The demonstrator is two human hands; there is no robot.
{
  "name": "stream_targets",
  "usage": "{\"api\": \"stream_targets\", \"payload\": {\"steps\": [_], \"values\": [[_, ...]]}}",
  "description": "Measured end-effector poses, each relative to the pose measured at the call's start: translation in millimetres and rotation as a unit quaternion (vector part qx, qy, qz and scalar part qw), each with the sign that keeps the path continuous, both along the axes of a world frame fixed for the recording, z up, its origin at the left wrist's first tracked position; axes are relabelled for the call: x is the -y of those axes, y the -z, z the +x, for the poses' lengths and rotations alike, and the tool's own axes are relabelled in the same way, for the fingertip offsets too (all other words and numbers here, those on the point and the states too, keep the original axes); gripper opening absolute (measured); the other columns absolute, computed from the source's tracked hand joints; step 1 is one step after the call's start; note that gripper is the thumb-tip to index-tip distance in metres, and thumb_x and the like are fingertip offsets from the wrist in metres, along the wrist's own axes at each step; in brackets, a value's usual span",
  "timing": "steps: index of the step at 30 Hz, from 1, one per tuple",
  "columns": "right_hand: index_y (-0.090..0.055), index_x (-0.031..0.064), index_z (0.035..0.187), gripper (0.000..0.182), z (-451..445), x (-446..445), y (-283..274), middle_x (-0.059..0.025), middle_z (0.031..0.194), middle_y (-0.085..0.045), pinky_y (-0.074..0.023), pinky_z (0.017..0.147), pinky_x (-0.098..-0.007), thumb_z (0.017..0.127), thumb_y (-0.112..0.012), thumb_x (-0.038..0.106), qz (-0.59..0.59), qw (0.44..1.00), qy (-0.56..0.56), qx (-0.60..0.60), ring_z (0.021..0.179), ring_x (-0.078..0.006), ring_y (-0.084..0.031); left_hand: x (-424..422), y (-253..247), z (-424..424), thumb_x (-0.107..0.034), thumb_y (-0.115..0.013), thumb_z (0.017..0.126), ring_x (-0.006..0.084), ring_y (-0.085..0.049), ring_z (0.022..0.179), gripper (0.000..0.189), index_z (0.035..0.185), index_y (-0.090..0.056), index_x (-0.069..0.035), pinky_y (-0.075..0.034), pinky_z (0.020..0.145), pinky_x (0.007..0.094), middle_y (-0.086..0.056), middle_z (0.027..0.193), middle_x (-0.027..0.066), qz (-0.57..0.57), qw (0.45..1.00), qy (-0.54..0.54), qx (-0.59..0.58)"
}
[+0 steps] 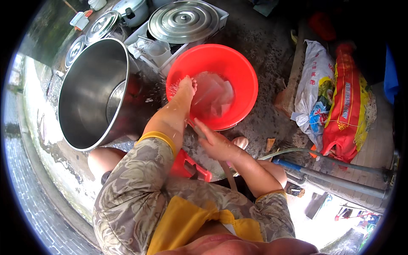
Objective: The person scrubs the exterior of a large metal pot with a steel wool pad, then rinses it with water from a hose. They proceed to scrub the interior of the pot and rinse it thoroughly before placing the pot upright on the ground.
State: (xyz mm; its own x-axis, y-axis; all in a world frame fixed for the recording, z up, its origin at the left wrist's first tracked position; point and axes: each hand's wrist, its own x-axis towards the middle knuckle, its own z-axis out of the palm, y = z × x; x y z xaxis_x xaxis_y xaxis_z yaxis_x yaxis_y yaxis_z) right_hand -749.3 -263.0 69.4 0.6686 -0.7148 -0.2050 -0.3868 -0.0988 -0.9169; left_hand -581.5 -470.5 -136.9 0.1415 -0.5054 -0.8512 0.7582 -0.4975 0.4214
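My left hand (pixel 188 85), its fingers curled and nothing visible in them, is over the left inner side of a red plastic basin (pixel 245 76). Droplets fly around it. In the basin lies water (pixel 213 92) with pale patches; whether they are reflections or something in it, I cannot tell. My right hand (pixel 213 140) is outside the basin's near rim, closed around a greyish hose (pixel 228 177), partly hidden by the hand. To the left of the basin a large stainless steel pot (pixel 86 92) has its open mouth tilted towards me.
A white plastic crate (pixel 162 68) behind the basin holds a plastic jug (pixel 158 52) and bears a round metal lid (pixel 184 24). More lidded pots (pixel 132 12) stand back left. Printed sacks (pixel 342 108) lie at right, near a grey pipe (pixel 344 185). A red plastic stool (pixel 191 169) is between my legs.
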Motion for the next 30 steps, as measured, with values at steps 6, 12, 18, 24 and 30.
{"api": "stream_targets", "payload": {"steps": [6,12,18,24,30], "values": [[-0.021,0.0166,0.146,0.06,-13.3,23.9,72.8,-0.0141,0.085,-0.056,-0.0462,0.049,-0.0323,0.092,-0.046,0.012,0.025,0.984,0.173,-0.022,0.054,-0.0179,-0.052,-21.5,26.6,-21.1,-0.029,-0.047,0.094,0.0165,-0.047,0.05,0.02,0.085,-0.053,-0.013,-0.038,0.043,0.0307,-0.054,0.067,0.0027,-0.073,0.994,0.086,0.017],[-0.023,0.0126,0.145,0.057,-3.2,90.4,32.2,-0.004,0.083,-0.049,-0.0365,0.033,-0.024,0.092,-0.044,0.008,0.195,0.932,0.276,0.13,0.042,-0.0092,-0.042,-68.4,27.4,-37.2,-0.029,-0.05,0.089,0.0177,-0.057,0.094,0.02,0.092,-0.063,-0.013,-0.039,0.089,0.0389,-0.065,0.095,0.0016,-0.086,0.933,0.345,0.053],[-0.029,0.0136,0.144,0.056,50.9,157.4,17.8,-0.0094,0.067,-0.056,-0.0427,0.042,-0.033,0.091,-0.047,0.015,0.107,0.943,0.315,0.003,0.045,-0.0148,-0.051,-115.7,-131.7,-35.3,-0.032,-0.044,0.094,0.0196,-0.06,0.09,0.026,0.098,-0.06,-0.011,-0.047,0.08,0.0354,-0.065,0.094,0.0016,-0.118,0.928,0.35,-0.053],[-0.03,0.0149,0.143,0.055,101.5,171.1,40.1,-0.0134,0.074,-0.062,-0.0449,0.043,-0.0342,0.091,-0.046,0.016,-0.008,0.97,0.22,-0.107,0.046,-0.017,-0.054,-155.2,-173.2,-10.0,-0.039,-0.032,0.098,0.0236,-0.06,0.091,0.042,0.11,-0.056,-0.006,-0.047,0.085,0.0393,-0.063,0.101,0.0089,-0.124,0.952,0.242,-0.141],[-0.029,0.0178,0.144,0.056,114.2,179.9,26.7,-0.0154,0.072,-0.061,-0.0445,0.042,-0.0354,0.091,-0.046,0.016,-0.012,0.97,0.227,-0.09,0.044,-0.0191,-0.054,-164.0,-133.4,14.1,-0.035,-0.033,0.099,0.0243,-0.058,0.093,0.039,0.115,-0.051,-0.005,-0.046,0.086,0.0383,-0.06,0.108,0.011,-0.115,0.953,0.246,-0.137]]}}
